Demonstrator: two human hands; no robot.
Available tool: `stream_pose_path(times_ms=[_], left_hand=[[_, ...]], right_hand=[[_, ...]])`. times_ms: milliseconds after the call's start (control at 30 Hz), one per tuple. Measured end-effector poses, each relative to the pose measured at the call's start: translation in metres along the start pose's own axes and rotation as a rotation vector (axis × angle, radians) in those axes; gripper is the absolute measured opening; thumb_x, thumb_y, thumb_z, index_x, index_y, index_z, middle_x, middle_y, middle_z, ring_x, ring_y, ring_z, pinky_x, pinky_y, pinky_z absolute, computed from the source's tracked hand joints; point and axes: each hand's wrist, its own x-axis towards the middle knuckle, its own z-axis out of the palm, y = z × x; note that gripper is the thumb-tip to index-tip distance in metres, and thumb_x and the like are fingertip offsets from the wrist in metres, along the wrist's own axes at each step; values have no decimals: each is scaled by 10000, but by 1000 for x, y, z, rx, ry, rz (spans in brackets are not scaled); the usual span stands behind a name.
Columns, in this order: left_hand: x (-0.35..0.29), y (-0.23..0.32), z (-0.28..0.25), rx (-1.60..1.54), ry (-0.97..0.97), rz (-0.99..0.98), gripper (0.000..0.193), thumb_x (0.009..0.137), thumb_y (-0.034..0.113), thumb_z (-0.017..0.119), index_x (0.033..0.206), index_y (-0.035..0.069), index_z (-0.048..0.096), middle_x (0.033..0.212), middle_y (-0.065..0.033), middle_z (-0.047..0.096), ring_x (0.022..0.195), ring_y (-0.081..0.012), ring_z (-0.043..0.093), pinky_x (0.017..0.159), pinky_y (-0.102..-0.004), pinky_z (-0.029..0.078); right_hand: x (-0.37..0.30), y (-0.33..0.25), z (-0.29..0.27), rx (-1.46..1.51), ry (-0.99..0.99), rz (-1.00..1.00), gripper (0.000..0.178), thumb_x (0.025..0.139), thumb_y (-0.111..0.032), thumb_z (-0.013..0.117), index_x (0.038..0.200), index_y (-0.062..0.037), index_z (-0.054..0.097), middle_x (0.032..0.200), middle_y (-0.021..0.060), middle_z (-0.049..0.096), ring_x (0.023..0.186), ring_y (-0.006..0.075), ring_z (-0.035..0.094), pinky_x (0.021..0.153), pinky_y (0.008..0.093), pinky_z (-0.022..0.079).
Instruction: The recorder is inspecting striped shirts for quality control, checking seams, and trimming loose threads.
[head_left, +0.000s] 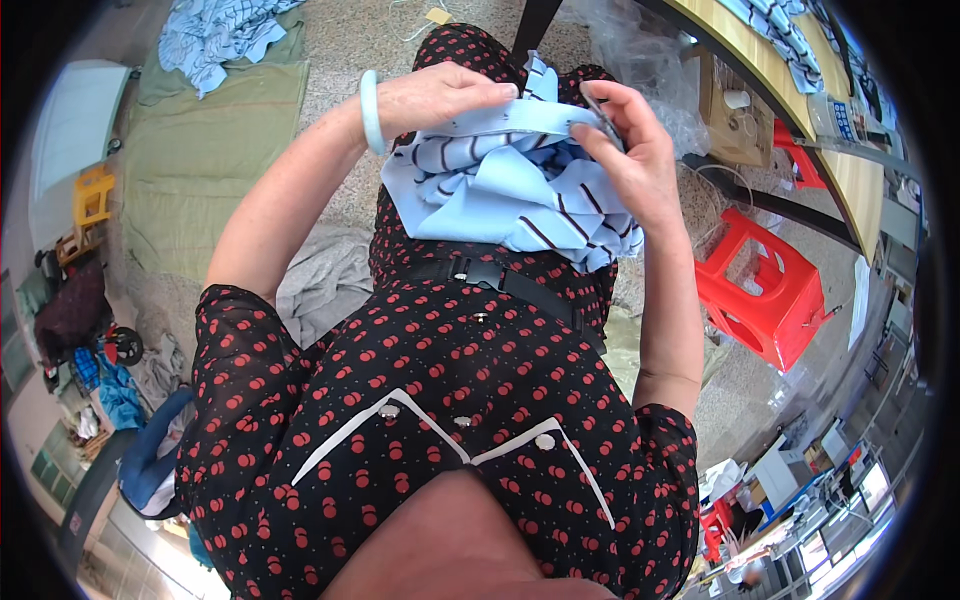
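Note:
A light blue garment with dark stripes lies bunched across my lap. Its plain blue band, with small dark marks along it, runs between my two hands. My left hand, a pale bangle on its wrist, pinches the band's left end between thumb and fingers. At the other end, my right hand is curled around a small dark metal tool that looks like thread snips. The right thumb touches the band's edge. Fingers partly hide the tool.
A red plastic stool stands at the right, below a wood-topped table with more striped cloth. Clear plastic sheeting lies near the table leg. Green cloth covers floor at left, a striped pile at its far end.

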Motion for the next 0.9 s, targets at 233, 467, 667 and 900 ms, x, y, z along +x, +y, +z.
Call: stream_pose_path(times_ms=[233, 467, 667, 900], left_hand=[[-16, -7, 1, -362, -109, 16, 229, 833, 231, 494, 916, 42, 594, 778, 22, 573, 704, -41, 510, 643, -193, 415], [-20, -4, 11, -655, 78, 30, 178, 838, 173, 513, 956, 48, 558, 821, 11, 588, 696, -39, 546, 619, -170, 438], [-21, 3, 18, -716, 85, 71, 166, 843, 171, 512, 954, 55, 558, 818, 18, 588, 700, -32, 545, 615, -168, 438], [-22, 7, 24, -712, 81, 101, 141, 846, 179, 511, 917, 66, 556, 772, 43, 566, 646, -15, 511, 557, -148, 401]], right_hand=[[20, -1, 2, -33, 43, -42, 359, 752, -44, 608, 1087, -14, 484, 923, 29, 560, 829, 81, 518, 743, 204, 408], [7, -10, 21, -352, 214, -168, 295, 810, -194, 568, 1052, -38, 506, 920, 104, 568, 790, 159, 546, 709, 277, 434], [-5, -11, 37, -345, 132, -224, 234, 805, -154, 568, 997, -27, 530, 832, 90, 575, 722, 162, 552, 650, 259, 432], [-2, -10, 39, -344, 155, -286, 217, 777, -153, 581, 930, -6, 540, 858, 151, 586, 728, 283, 582, 608, 332, 455]])
